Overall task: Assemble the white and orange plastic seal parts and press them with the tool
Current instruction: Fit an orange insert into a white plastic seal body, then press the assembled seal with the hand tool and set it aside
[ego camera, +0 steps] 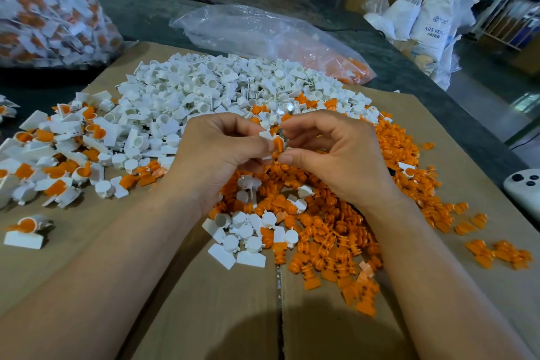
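At the centre of the frame, above the cardboard sheet (175,286) on the bench (140,3), the left grip (222,149) pinches a white seal part (265,135) and the right grip (336,155) pinches an orange seal part (278,144); the two pieces touch. Loose white parts (204,88) pile at upper middle, orange parts (336,237) at lower right and assembled seals (58,149) at left.

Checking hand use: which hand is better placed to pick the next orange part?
Right, probably. The right hand, pinching an orange part, sits over the orange pile, which spreads to its side; the left hand pinches the white part.
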Demonstrator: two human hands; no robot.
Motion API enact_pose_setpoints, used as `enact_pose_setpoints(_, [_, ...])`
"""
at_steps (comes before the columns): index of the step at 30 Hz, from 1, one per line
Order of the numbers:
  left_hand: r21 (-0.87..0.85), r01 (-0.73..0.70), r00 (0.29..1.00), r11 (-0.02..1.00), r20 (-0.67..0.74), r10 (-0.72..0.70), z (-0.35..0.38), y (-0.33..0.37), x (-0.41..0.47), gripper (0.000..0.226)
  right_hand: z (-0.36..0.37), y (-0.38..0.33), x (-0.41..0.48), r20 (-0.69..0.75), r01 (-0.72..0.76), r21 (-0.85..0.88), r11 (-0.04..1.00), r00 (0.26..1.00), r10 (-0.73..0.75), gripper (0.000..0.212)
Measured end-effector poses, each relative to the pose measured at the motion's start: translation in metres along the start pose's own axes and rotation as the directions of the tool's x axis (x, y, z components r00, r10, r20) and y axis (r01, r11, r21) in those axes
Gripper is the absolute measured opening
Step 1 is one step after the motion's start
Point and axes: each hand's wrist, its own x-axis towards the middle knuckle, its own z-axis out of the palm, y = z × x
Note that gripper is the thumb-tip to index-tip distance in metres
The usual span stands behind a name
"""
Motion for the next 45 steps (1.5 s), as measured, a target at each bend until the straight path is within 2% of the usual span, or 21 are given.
enact_pose_setpoints(7, [0.025,-0.011,1.000,1.000,0.006,0.011,0.000,0.001,-0.001,0.018,0.003,-0.003,-0.001,0.010,0.110,-0.021,0.994,0.994,-0.110,0.037])
enact_pose_setpoints(14, [0.026,0.001,1.000,1.000,0.007,-0.001,-0.001,0.000,-0.001,0.017,0.003,-0.002,-0.001,0.018,0.104,-0.028,0.994,0.994,-0.104,0.036])
enact_pose_setpoints(16, [0.027,0.004,1.000,1.000,-0.001,-0.004,-0.001,0.000,-0.001,0.017,-0.002,-0.001,0.000,0.020,0.042,-0.052,0.998,0.999,-0.041,0.035])
enact_pose_setpoints(19, [0.026,0.008,1.000,1.000,-0.011,-0.008,-0.001,0.001,-0.001,0.017,-0.019,0.003,0.004,-0.025,-0.150,-0.177,0.973,0.989,0.148,0.034])
enact_pose_setpoints(21, [0.023,0.022,1.000,0.999,-0.016,-0.022,-0.001,0.001,-0.001,0.018,-0.034,0.009,0.006,-0.014,-0.259,-0.332,0.907,0.963,0.269,0.038])
enact_pose_setpoints(24, [0.026,0.027,1.000,0.999,-0.016,-0.027,-0.002,0.001,-0.001,0.021,-0.047,0.019,0.005,0.072,-0.354,-0.543,0.761,0.884,0.462,0.058])
enact_pose_setpoints(27, [0.032,0.016,1.000,0.999,-0.013,-0.015,-0.001,0.001,0.000,0.022,-0.049,0.021,0.005,0.140,-0.350,-0.662,0.663,0.811,0.568,0.067])
enact_pose_setpoints(34, [0.026,0.004,1.000,1.000,-0.011,-0.004,-0.001,0.000,0.000,0.022,-0.049,0.022,0.003,0.209,-0.270,-0.769,0.580,0.750,0.627,0.092])
enact_pose_setpoints(40, [0.001,0.000,1.000,1.000,-0.020,0.000,-0.002,-0.001,0.002,0.024,-0.044,0.022,0.004,0.123,-0.322,-0.750,0.578,0.790,0.601,0.080])
enact_pose_setpoints(43, [-0.051,0.004,1.000,0.999,-0.009,-0.004,-0.004,0.000,0.003,0.017,-0.045,0.018,0.005,0.057,-0.340,-0.707,0.620,0.847,0.529,0.066])
enact_pose_setpoints(45, [-0.090,-0.004,1.000,0.996,-0.007,0.003,-0.005,0.000,0.004,0.017,-0.047,0.015,0.005,0.017,-0.364,-0.663,0.655,0.867,0.499,0.068])
